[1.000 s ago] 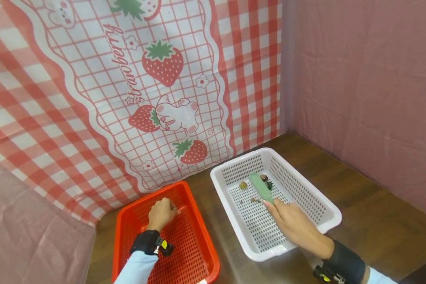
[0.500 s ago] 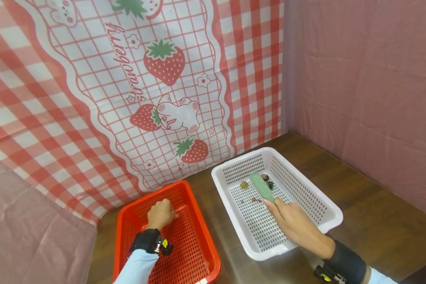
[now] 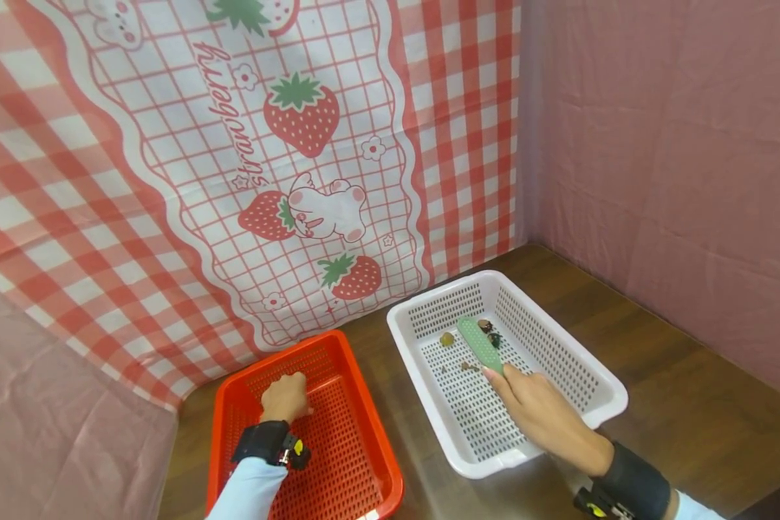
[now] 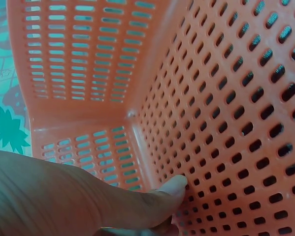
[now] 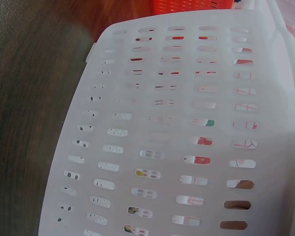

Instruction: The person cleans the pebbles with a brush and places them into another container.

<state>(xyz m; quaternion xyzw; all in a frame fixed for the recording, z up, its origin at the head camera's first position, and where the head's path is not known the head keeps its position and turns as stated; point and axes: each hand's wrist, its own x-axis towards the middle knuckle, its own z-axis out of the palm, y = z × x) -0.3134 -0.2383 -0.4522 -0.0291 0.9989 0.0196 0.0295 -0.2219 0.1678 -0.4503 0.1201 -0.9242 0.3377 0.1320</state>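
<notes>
My left hand [image 3: 284,399] is inside the red plastic basket [image 3: 370,426], near its far-left part. In the left wrist view the thumb [image 4: 152,201] reaches over the perforated floor, with other fingertips partly showing beneath it. Most of these fingers are hidden, and so is anything between them. Over the white basket [image 3: 422,426], my right hand [image 3: 536,408] grips the near end of a flat, long green tool with pale dots [image 3: 479,343]. Its far end lies inside that basket. From the right wrist view, the basket's wall hides nearly all of this hand's work.
Inside the white basket lie a small yellow-green round thing [image 3: 446,339], a brown-and-dark piece [image 3: 484,325], a dark green piece [image 3: 495,340] and a small brown piece [image 3: 468,366]. Both baskets stand on a brown wooden table [image 3: 676,390]. A strawberry-print cloth [image 3: 364,180] hangs behind.
My left hand has shifted slightly left within the red basket over the last half second. The right hand and the green tool stay in place.
</notes>
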